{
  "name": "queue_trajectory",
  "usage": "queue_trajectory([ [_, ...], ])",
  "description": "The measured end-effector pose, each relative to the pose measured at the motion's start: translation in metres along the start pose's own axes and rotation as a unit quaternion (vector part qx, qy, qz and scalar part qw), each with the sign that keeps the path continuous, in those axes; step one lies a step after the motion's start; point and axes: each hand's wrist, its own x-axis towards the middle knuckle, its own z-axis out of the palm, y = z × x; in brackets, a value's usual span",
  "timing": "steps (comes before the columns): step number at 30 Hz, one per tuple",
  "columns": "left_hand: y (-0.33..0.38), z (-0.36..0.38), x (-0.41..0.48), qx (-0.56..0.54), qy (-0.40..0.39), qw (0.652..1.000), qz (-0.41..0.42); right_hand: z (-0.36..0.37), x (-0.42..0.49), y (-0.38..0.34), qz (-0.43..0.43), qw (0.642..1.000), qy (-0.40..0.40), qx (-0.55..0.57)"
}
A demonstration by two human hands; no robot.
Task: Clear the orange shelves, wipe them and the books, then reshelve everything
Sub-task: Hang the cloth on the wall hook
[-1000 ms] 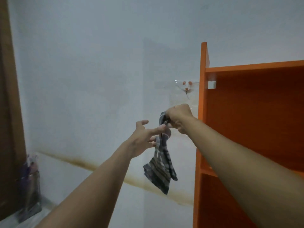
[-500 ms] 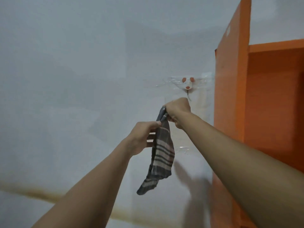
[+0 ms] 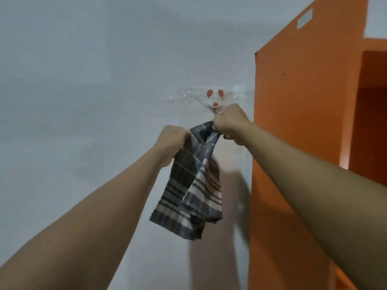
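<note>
Left hand (image 3: 171, 141) now grips the cloth (image 3: 192, 185) too; right hand (image 3: 229, 122) clenches its top under the hook (image 3: 214, 99). Lift the loop clear, don't yank.

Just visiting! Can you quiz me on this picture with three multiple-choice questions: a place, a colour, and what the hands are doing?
1. Where is the hook? A) on the wall beside the shelf B) inside the shelf C) on the floor
2. What colour is the shelf? A) blue B) orange C) white
3. Who holds the cloth? A) nobody B) one hand alone C) the left hand and right hand
Answers: 1 A, it sticks to the wall next to the shelf. 2 B, it is plainly orange. 3 C, both hands' fingers curl round its top edge.
</note>
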Motion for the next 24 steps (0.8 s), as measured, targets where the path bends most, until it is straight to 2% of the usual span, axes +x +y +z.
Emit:
queue_trajectory([
  [3,0.011,0.008,0.019,0.136,0.033,0.985,0.1,-0.009,0.006,0.007,-0.045,0.995,0.063,-0.061],
  [8,0.039,0.005,0.049,0.131,-0.001,0.971,0.201,-0.011,0.029,0.018,-0.088,0.981,0.129,-0.116],
  [11,0.053,0.006,0.063,0.189,0.023,0.944,0.268,-0.005,0.048,0.018,-0.116,0.974,0.154,-0.116],
  [16,0.047,0.017,0.092,0.248,0.112,0.917,0.291,0.007,0.071,0.028,-0.121,0.981,0.127,-0.081],
  [20,0.017,0.026,0.098,0.26,0.16,0.897,0.319,0.017,0.078,0.048,-0.153,0.967,0.123,-0.162],
  [24,-0.001,0.031,0.097,0.282,0.204,0.866,0.359,0.018,0.076,0.038,-0.197,0.938,0.167,-0.233],
])
